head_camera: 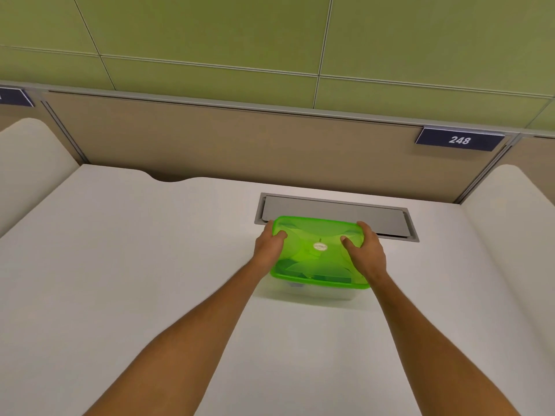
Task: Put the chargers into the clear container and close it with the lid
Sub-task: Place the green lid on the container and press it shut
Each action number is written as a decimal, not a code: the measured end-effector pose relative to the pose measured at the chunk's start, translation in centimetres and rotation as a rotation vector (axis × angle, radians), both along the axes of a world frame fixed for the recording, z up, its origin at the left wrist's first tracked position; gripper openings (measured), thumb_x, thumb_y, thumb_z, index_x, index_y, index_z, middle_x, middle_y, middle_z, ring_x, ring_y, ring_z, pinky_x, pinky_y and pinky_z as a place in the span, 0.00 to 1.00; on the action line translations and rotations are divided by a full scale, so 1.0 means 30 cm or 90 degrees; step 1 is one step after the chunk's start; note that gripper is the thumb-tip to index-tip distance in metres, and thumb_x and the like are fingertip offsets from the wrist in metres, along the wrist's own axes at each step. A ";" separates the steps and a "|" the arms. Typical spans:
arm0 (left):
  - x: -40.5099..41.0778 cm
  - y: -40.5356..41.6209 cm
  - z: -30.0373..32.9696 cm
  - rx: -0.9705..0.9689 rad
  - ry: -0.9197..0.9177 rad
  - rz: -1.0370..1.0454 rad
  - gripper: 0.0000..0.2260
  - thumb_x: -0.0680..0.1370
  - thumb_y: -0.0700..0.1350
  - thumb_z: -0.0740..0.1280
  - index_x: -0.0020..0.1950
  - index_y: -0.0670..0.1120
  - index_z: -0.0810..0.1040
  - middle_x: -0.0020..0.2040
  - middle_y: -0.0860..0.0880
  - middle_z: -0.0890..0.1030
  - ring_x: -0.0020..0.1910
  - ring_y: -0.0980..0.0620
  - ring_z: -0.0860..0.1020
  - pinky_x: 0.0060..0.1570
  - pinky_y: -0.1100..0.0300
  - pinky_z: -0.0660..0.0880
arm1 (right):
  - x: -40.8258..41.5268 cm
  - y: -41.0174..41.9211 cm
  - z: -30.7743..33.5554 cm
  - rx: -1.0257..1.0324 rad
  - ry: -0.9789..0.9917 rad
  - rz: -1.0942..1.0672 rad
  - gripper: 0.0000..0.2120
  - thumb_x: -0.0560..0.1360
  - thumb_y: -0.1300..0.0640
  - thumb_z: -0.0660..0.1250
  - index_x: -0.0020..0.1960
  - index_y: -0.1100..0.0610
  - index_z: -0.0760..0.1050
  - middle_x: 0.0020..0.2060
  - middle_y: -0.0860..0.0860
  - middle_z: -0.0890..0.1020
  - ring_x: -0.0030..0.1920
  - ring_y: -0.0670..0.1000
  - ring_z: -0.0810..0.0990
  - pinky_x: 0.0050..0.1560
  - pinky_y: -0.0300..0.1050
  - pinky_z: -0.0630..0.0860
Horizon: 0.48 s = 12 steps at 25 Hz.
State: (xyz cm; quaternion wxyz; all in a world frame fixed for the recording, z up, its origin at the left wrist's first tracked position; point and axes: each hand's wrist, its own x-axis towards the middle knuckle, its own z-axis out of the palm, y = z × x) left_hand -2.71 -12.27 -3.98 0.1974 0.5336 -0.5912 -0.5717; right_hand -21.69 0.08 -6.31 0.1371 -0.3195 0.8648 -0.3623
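Observation:
A translucent green lid [319,235] lies on top of the clear container [318,292], which stands on the white desk. Dark shapes, probably the chargers [324,276], show dimly through the lid near its front edge. My left hand [269,245] grips the lid's left edge, thumb on top. My right hand [365,249] grips the right edge the same way. Both hands hold the lid at its far corners.
A grey cable hatch [384,219] is set into the white desk [135,250] just behind the container. A beige partition with a number plate "248" [459,140] closes the back. Low white dividers rise at both sides.

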 end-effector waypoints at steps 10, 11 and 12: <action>-0.087 -0.117 -0.042 -0.089 -0.074 0.046 0.14 0.81 0.46 0.58 0.47 0.40 0.80 0.51 0.37 0.80 0.49 0.43 0.76 0.45 0.57 0.69 | 0.019 0.000 -0.011 0.049 0.061 -0.015 0.28 0.75 0.44 0.65 0.73 0.49 0.63 0.70 0.55 0.70 0.66 0.61 0.71 0.58 0.56 0.74; -0.089 -0.117 -0.048 -0.090 -0.070 0.061 0.13 0.81 0.46 0.59 0.45 0.41 0.80 0.49 0.38 0.80 0.47 0.44 0.75 0.43 0.59 0.68 | 0.020 -0.001 -0.011 0.056 0.068 -0.015 0.28 0.75 0.44 0.65 0.73 0.49 0.63 0.70 0.55 0.70 0.66 0.60 0.71 0.58 0.56 0.74; -0.090 -0.117 -0.053 -0.093 -0.065 0.076 0.12 0.80 0.46 0.60 0.46 0.41 0.81 0.50 0.39 0.81 0.46 0.44 0.76 0.43 0.60 0.68 | 0.021 -0.003 -0.012 0.061 0.075 -0.016 0.28 0.75 0.44 0.64 0.73 0.49 0.63 0.70 0.55 0.70 0.66 0.60 0.71 0.57 0.56 0.74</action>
